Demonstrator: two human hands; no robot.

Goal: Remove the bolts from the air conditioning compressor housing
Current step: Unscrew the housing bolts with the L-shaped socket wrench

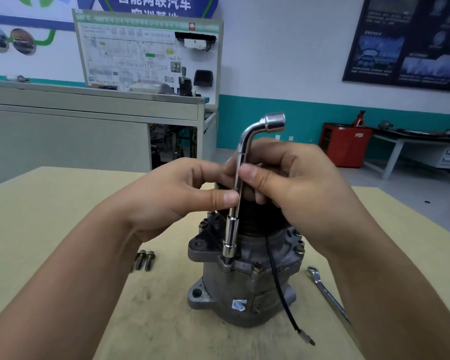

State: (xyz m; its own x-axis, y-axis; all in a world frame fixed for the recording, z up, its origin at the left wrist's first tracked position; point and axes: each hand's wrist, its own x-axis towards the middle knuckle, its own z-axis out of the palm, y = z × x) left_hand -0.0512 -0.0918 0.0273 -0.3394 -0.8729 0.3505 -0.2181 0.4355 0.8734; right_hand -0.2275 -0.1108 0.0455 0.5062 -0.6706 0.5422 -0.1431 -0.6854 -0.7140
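On the table (50,229), the compressor housing (244,281) stands upright; your left hand (177,201) and right hand (291,188) both pinch the socket wrench (238,193), its socket down on the flange. Two loose bolts (140,259) lie just left.

A grey cast-metal air conditioning compressor housing (244,289) is standing upright on end near the middle of a pale wooden tabletop (63,216), showing a blue-and-white sticker (239,304) on its near side. Brass-coloured hex bolts are sitting in its upper flange: one at the near front (257,267), one on the right (299,249), one at the far left (203,225). Two dark loose flanged bolts (144,259) are lying side by side just left of it, heads pointing away.
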